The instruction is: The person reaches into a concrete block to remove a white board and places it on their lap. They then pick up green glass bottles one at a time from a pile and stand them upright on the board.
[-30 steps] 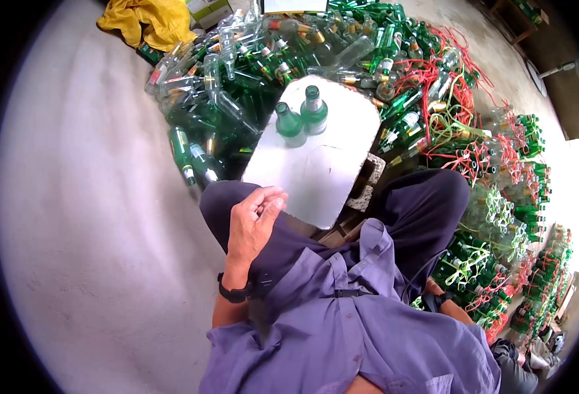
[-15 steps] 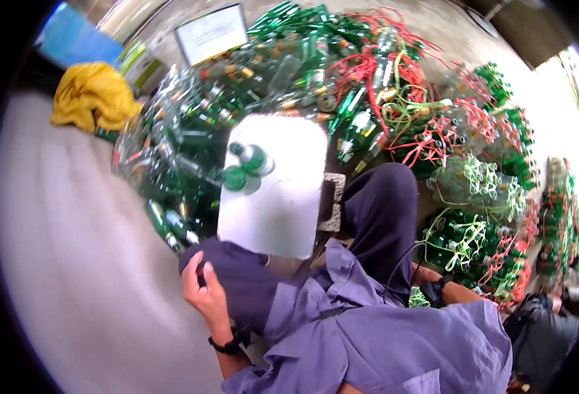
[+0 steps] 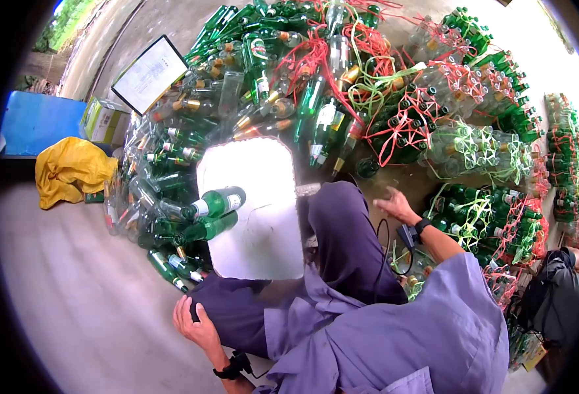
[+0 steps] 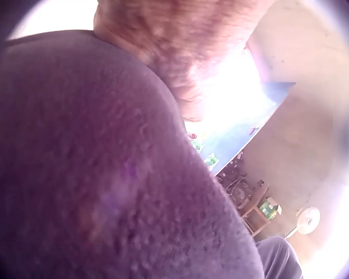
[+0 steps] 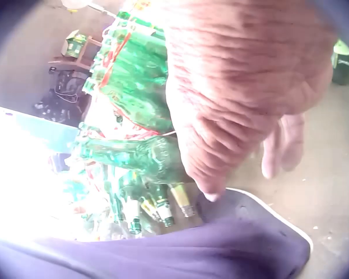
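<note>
My left hand (image 3: 199, 327) rests on the dark-trousered knee (image 3: 230, 308) at the lower left, holding nothing; in the left wrist view cloth hides its fingertips. To the right of the other knee, my right hand (image 3: 398, 206) hangs with loosely extended fingers, nothing in it, beside tied green bottles (image 3: 463, 203). The right wrist view shows the same hand (image 5: 250, 87) above a shoe (image 5: 262, 224). Two green bottles, one (image 3: 222, 201) with a pale label and another (image 3: 212, 226) in front of it, are on the white board (image 3: 256, 249), towards its left edge.
Loose bottles (image 3: 171, 148) lie piled behind and left of the board. Red straps (image 3: 315, 52) and green straps (image 3: 375, 85) lie over bottles at the back. A yellow cloth (image 3: 72, 171), a box (image 3: 104, 123) and a framed sheet (image 3: 149, 74) are at the left. Bundled bottles fill the right.
The head view has turned to the right. My left hand has come down onto the knee. My right hand has moved out from beside the body, its fingers now showing.
</note>
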`<move>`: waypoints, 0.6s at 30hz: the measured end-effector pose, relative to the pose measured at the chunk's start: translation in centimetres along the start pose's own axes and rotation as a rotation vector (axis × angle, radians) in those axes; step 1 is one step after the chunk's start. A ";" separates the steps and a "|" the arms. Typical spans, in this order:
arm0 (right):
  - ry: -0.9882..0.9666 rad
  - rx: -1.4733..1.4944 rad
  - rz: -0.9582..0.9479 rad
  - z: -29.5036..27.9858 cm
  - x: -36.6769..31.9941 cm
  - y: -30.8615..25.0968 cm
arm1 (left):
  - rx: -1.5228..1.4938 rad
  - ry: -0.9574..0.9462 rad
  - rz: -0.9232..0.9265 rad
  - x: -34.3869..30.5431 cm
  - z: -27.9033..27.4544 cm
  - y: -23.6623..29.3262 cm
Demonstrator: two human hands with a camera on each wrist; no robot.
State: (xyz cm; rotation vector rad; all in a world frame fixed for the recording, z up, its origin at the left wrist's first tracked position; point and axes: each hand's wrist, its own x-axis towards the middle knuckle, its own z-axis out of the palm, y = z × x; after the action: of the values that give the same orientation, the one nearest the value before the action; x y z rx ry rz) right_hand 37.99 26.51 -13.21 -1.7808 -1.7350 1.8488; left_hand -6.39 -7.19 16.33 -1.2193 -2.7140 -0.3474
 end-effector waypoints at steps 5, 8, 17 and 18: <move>0.440 -0.276 0.008 0.1 0.1 -8.6 | -0.001 0.021 -0.027 0.9 0.3 0.7; 0.525 -0.287 -0.067 0.5 -0.2 -11.9 | -0.009 0.040 -0.028 1.4 0.2 0.9; 0.564 -0.485 -0.069 0.9 3.1 -14.8 | 0.020 0.057 -0.044 1.1 0.1 0.4; 0.570 -0.495 -0.071 0.7 3.2 -14.5 | 0.017 0.059 -0.044 1.1 0.1 0.4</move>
State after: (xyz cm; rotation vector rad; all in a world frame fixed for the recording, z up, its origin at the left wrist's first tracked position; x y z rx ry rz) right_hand 27.43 33.59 -5.48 -2.0787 -2.0548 0.7832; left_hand -6.78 -6.14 16.54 -1.1282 -2.6918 -0.3590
